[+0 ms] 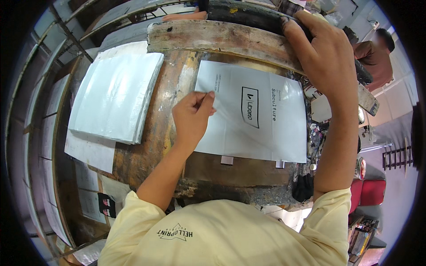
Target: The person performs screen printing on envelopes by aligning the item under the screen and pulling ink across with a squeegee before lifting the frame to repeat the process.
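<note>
Paper (262,119), a white printed sheet, is laid flat at the centre of the stained wooden surface (168,133); its nine-o'clock edge is pinched by the left hand (191,116). At one o'clock, the dark frame (266,20) is gripped by the right hand (324,53). A stack of white sheets (115,95) is seen at nine o'clock.

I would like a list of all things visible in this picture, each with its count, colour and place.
printed sheet: one, pale grey with dark print, middle of the bench
sheet stack: one, white, left part of the bench
loose sheet: one, white, under the stack's near edge
bench: one, brown and stained, centre
frame: one, worn wood and black, raised at the far edge of the bench
other person: one, brown top, upper right
left hand: one, pinches the printed sheet's left edge
right hand: one, grips the frame at upper right
</note>
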The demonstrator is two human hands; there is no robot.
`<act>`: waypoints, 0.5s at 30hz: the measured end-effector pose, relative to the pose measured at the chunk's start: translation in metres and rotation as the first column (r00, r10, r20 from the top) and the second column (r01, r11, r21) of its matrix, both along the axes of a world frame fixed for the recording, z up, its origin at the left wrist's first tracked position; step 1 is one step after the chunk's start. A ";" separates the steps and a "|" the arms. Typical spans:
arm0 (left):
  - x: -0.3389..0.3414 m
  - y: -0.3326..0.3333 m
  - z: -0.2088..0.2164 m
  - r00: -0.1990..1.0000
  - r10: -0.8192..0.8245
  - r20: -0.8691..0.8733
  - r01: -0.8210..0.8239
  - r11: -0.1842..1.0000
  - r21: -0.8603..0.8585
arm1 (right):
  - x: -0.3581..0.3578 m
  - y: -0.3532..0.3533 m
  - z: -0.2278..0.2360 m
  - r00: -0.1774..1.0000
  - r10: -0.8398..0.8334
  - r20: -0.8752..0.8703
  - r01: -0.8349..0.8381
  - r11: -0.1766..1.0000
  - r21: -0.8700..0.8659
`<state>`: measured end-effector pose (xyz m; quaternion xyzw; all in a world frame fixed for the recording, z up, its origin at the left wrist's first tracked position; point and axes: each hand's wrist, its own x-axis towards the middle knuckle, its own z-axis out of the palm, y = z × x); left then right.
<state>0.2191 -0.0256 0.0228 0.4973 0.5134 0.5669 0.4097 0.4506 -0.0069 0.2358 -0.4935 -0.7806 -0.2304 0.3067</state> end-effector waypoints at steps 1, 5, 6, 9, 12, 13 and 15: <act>0.001 0.001 0.009 0.990 -0.066 0.121 0.056 0.994 0.091 | -0.001 0.000 0.001 1.000 -0.010 -0.023 0.009 0.999 -0.042; -0.022 -0.020 0.009 0.986 0.083 0.144 -0.068 0.992 -0.108 | -0.003 -0.009 -0.001 0.998 -0.038 -0.056 0.032 0.994 -0.102; -0.033 -0.026 0.002 0.978 0.099 0.186 -0.082 0.992 -0.099 | -0.003 -0.010 -0.003 0.998 -0.057 -0.034 0.054 0.993 -0.102; -0.081 -0.022 -0.021 0.957 0.131 0.257 -0.099 0.986 -0.134 | -0.003 -0.013 -0.008 0.995 -0.083 -0.058 0.078 0.993 -0.085; -0.151 -0.002 -0.035 0.957 0.161 0.243 -0.110 0.971 -0.211 | -0.004 -0.012 -0.009 0.993 -0.078 -0.084 0.068 0.991 -0.113; -0.180 0.009 -0.036 0.961 0.183 0.207 -0.124 0.955 -0.268 | -0.004 -0.012 -0.008 0.994 -0.077 -0.081 0.069 0.992 -0.102; -0.242 0.034 -0.037 0.956 0.217 0.197 -0.150 0.939 -0.310 | -0.005 -0.012 -0.007 0.992 -0.096 -0.078 0.085 0.987 -0.134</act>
